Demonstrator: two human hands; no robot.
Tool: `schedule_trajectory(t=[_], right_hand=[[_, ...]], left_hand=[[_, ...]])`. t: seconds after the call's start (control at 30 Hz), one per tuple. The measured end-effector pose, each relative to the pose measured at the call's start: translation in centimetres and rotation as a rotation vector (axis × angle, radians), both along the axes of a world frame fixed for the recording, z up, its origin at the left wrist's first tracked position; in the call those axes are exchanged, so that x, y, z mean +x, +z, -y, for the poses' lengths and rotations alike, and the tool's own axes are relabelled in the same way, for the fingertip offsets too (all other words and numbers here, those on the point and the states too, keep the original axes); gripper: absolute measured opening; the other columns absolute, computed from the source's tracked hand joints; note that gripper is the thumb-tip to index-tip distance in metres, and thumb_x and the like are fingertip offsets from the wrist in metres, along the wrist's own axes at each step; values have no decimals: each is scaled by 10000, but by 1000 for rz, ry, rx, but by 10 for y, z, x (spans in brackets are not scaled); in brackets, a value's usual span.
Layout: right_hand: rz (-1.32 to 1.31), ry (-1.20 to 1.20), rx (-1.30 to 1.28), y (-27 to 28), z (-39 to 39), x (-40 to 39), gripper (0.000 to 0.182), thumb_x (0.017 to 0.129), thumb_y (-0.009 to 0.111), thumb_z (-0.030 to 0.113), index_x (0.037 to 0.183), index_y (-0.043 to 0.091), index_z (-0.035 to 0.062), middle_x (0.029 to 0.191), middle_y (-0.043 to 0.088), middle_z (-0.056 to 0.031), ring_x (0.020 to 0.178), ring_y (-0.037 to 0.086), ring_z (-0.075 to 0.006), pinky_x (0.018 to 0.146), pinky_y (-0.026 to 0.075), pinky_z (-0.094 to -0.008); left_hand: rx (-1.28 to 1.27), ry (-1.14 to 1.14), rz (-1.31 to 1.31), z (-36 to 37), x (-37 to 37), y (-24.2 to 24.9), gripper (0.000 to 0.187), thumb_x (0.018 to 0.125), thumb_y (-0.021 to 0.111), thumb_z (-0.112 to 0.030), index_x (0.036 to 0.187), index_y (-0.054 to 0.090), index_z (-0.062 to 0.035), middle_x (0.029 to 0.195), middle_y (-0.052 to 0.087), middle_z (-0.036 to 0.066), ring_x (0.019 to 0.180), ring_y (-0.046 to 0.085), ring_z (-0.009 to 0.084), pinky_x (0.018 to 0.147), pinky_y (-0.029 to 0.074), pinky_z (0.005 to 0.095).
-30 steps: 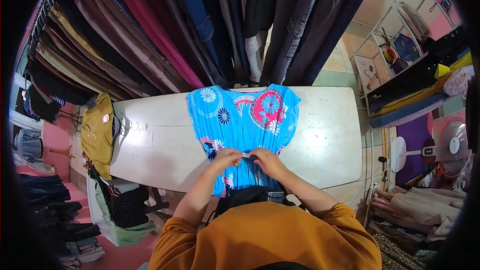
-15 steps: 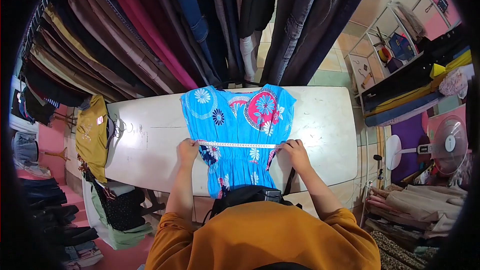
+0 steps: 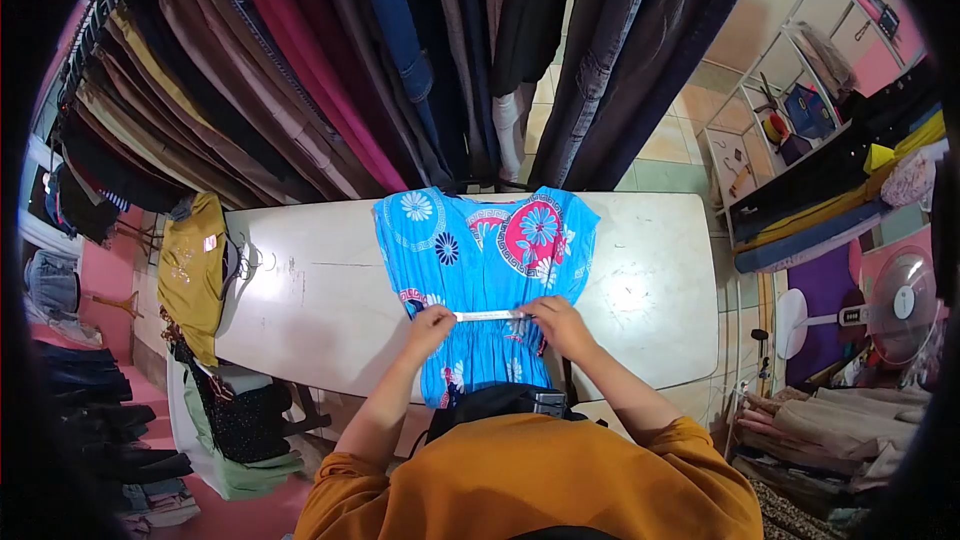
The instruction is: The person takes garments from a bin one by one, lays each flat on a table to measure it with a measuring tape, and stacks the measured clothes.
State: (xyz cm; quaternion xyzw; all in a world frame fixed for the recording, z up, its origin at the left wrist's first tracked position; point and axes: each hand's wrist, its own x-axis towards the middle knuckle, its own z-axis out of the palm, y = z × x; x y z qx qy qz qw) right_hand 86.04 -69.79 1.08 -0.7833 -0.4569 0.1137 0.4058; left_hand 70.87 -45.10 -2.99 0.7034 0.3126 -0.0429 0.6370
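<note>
Hanging trousers (image 3: 400,50) were ranged behind a pale bench (image 3: 655,280). On it, a blue floral dress (image 3: 470,280) was spread, bare surface showing either side. Across its gathered waist, a white measuring tape (image 3: 485,316) was gripped between the left hand (image 3: 433,328) and right hand (image 3: 556,324).

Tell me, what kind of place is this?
Probably a clothes shop or sewing room: trousers hang in a long row, and a measuring tape is held across a blue flowery garment on the table.
</note>
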Motion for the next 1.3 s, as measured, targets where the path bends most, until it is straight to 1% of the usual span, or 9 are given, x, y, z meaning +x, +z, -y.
schedule_trajectory(t=[0.17, 0.23, 0.3, 0.4, 0.5, 0.63, 0.77, 0.97, 1.3], right_hand=[[-69, 152, 21, 1, -29, 5, 320, 754, 588, -27, 1054, 608, 85, 978, 598, -95, 933, 556, -306, 827, 452, -363], [-67, 129, 86, -5, -35, 20, 290, 749, 597, -16, 1027, 591, 66, 942, 579, -120, 900, 556, -313, 803, 448, -365], [-110, 48, 124, -16, -41, 46, 235, 747, 552, 14, 977, 573, 58, 924, 566, -129, 898, 554, -314, 791, 442, -363], [-236, -131, 129, -37, -61, 100, 145, 768, 531, 113, 871, 604, 41, 804, 598, -147, 798, 588, -316, 714, 458, -380], [1, -378, -145, -16, -92, 141, 309, 769, 597, 314, 699, 634, 15, 681, 631, -169, 653, 626, -310, 623, 476, -422], [398, -443, -325, -21, -128, 182, 287, 770, 642, 316, 903, 652, 62, 948, 632, -133, 874, 623, -313, 714, 502, -430], [430, -334, -662, -51, -141, 188, 196, 807, 580, 175, 976, 621, 85, 1026, 611, -121, 944, 612, -277, 716, 505, -418], [384, -116, -582, -56, -120, 124, 191, 774, 577, 174, 943, 588, 87, 870, 648, -120, 838, 633, -295, 678, 491, -467], [-66, -568, -352, -47, 57, 44, 194, 779, 615, 192, 899, 543, 58, 804, 647, -163, 752, 622, -360, 657, 480, -449]], left_hand=[[405, 98, 96, 19, -17, 3, 239, 755, 715, -192, 809, 553, -24, 685, 568, 64, 624, 567, 170, 574, 451, 309], [1088, 119, 63, 25, -30, 41, 321, 743, 716, -251, 844, 569, 15, 737, 614, 148, 707, 608, 307, 657, 474, 409], [828, -165, -532, 22, -51, 46, 401, 737, 703, -317, 859, 565, 39, 837, 624, 198, 799, 601, 376, 707, 461, 457], [689, -419, -401, 29, -69, 46, 409, 761, 653, -328, 883, 563, 52, 926, 619, 218, 839, 603, 375, 715, 461, 450], [469, -140, -153, 34, -93, -1, 327, 775, 625, -279, 899, 584, 21, 860, 593, 205, 818, 585, 321, 729, 446, 391], [-137, 209, -36, 28, -130, -19, 317, 848, 561, -203, 1082, 554, 10, 889, 567, 83, 835, 531, 171, 773, 434, 332], [-61, 389, 37, 29, -164, -8, 355, 844, 580, -198, 1150, 551, -21, 900, 585, 33, 834, 540, 149, 766, 446, 309], [227, -85, -609, 6, -234, 40, 610, 644, 796, -312, 1160, 577, -71, 981, 652, 115, 838, 631, 203, 735, 488, 341], [891, -67, -505, -172, -188, 123, 221, 623, 712, -217, 717, 661, -24, 714, 627, 189, 656, 618, 333, 623, 481, 414]])
